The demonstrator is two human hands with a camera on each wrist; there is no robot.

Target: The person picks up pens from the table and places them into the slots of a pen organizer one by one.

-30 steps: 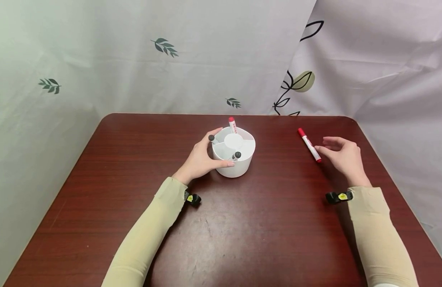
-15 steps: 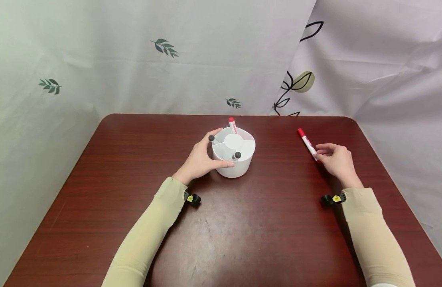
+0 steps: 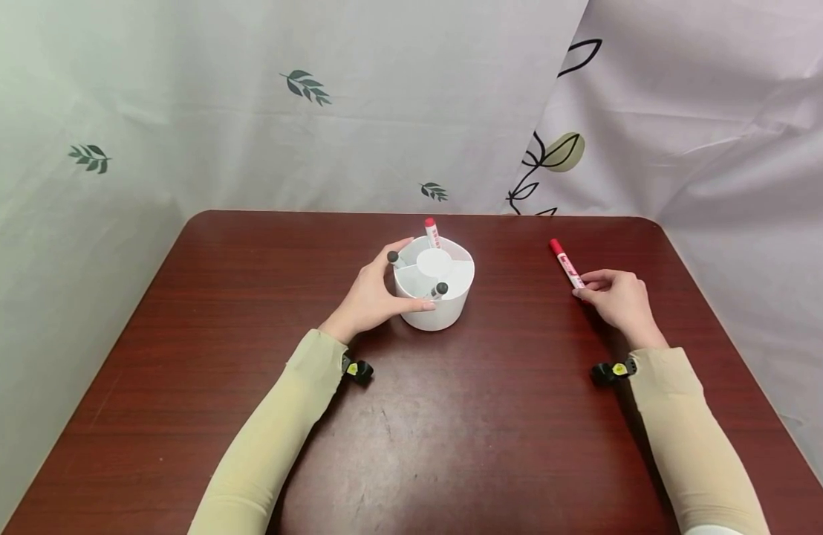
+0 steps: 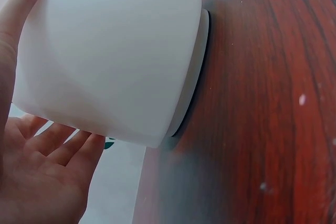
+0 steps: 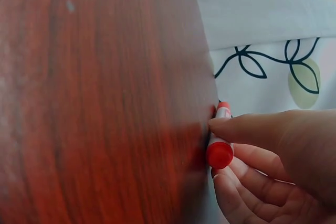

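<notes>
A white round pen holder (image 3: 445, 312) with divided compartments stands on the table. My left hand (image 3: 371, 297) holds it from the left, thumb along the near side and fingers around the far side. Inside it are a red-capped marker (image 3: 432, 233) at the back and two black-capped markers, one at the left rim (image 3: 394, 258) and one near my thumb (image 3: 441, 289). At the right, my right hand (image 3: 615, 301) pinches a red-and-white marker (image 3: 567, 264) near its close end. In the right wrist view the marker's red end (image 5: 219, 155) shows between thumb and fingers, close to the tabletop.
The dark red wooden table (image 3: 492, 416) has rounded far corners. Pale curtains (image 3: 358, 148) with leaf prints hang behind and beside it. A small black camera is strapped at each wrist, at the left (image 3: 358, 370) and right (image 3: 608, 373) cuffs.
My right hand has moved left to the loose marker and taken hold of its near end; the marker has shifted slightly left. My left hand and the pen holder stay in place.
</notes>
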